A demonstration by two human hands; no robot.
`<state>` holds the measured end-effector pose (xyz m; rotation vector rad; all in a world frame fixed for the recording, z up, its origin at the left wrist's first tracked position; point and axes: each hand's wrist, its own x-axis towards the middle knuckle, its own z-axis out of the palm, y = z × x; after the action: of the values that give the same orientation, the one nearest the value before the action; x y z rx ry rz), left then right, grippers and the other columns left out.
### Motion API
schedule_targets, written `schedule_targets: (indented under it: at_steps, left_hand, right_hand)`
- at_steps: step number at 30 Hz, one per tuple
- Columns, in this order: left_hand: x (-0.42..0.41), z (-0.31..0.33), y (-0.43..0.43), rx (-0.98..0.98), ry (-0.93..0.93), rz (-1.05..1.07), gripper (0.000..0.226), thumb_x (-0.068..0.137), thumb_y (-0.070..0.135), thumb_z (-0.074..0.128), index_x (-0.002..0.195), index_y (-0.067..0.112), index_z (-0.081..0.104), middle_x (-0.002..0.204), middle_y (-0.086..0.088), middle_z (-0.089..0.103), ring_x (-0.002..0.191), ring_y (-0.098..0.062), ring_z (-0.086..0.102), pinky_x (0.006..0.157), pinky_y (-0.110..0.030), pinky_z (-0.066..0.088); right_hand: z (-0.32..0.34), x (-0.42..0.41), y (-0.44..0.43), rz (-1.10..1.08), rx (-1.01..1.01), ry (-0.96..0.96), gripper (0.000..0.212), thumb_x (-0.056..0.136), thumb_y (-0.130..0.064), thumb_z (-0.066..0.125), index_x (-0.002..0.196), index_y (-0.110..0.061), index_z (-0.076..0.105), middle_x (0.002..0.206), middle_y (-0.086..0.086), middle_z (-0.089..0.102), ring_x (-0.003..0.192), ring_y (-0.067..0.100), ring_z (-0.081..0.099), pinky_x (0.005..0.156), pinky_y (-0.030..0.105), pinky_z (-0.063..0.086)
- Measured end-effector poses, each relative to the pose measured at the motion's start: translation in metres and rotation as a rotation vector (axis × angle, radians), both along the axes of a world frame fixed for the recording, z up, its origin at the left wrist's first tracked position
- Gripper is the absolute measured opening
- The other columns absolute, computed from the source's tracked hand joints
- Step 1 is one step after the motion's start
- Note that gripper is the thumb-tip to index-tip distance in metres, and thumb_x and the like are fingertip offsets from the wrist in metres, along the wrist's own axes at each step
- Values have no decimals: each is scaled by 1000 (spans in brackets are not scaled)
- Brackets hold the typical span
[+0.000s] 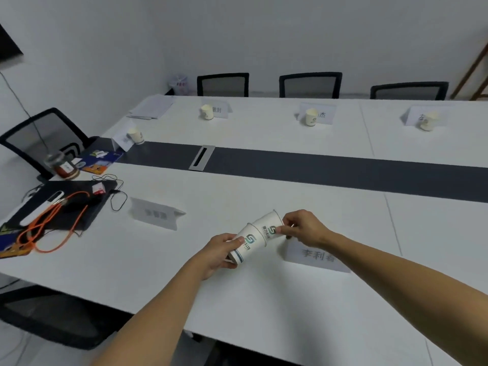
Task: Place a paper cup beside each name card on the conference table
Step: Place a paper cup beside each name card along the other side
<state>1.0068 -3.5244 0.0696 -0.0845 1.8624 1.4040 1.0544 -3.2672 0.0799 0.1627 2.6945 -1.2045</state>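
The table (264, 299) was white, with a dark grey band (343, 170) along its middle. The 2 nested paper cups (253, 239) were white, each printed with a teal-and-dark S-shaped logo, and the lower one had a teal stripe near its base. Left of the cups, an orange cable (45, 228) lay looped on a black mat (79, 210). The name card (318, 256) right of the cups was white with dark characters.

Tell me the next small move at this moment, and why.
Probably pull the outer cup free with the right hand and stand it beside the near name card. The left hand holds the nested cups, and that card has no cup yet, unlike the far cards.
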Motion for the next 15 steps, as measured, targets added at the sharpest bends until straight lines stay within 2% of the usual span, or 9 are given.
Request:
schedule_targets:
  at_steps: [2,3,5,7,11,15]
  left_hand:
    - [-20,-6,3,-8,-4,-15,40,94,31,61,126,9,59,100,-9,68,81,-21,63,69,-31,54]
    - [-28,-11,4,-15,-10,-25,41,93,32,62,127,9,58,101,-9,68,81,-20,63,68,-31,54]
    - [-39,-21,6,-28,-26,-47,44,92,33,64,128,10,57,104,-9,68,81,-20,64,67,-31,55]
    - [-43,-32,10,-38,-55,-77,45,91,34,65,128,10,57,105,-9,69,81,-20,65,66,-30,55]
    - [-39,-50,16,-51,-112,-115,42,91,32,65,126,11,58,103,-9,69,79,-20,66,68,-30,55]
    - [-36,-61,17,-83,-145,-117,39,92,32,63,125,12,58,99,-6,70,78,-18,66,69,-29,55]
  right_hand:
    - [0,-9,18,-133,68,19,33,88,-36,67,63,-16,58,71,3,69,67,16,68,61,33,48]
    - [-1,-11,28,-194,139,21,29,90,-35,64,66,-20,60,76,4,71,72,22,68,63,35,50]
    - [-6,-14,46,-300,324,9,22,93,-34,57,83,-18,69,91,6,72,77,26,65,62,35,50]
    - [-17,-14,61,-368,469,-34,24,94,-33,52,96,-19,71,99,7,70,78,27,62,58,31,47]
    - [-46,-9,80,-432,607,-174,24,91,-29,50,97,-20,71,90,7,69,76,28,60,57,27,40]
    - [-76,-11,85,-394,674,-276,24,88,-23,50,96,-21,72,86,5,64,75,28,59,60,28,41]
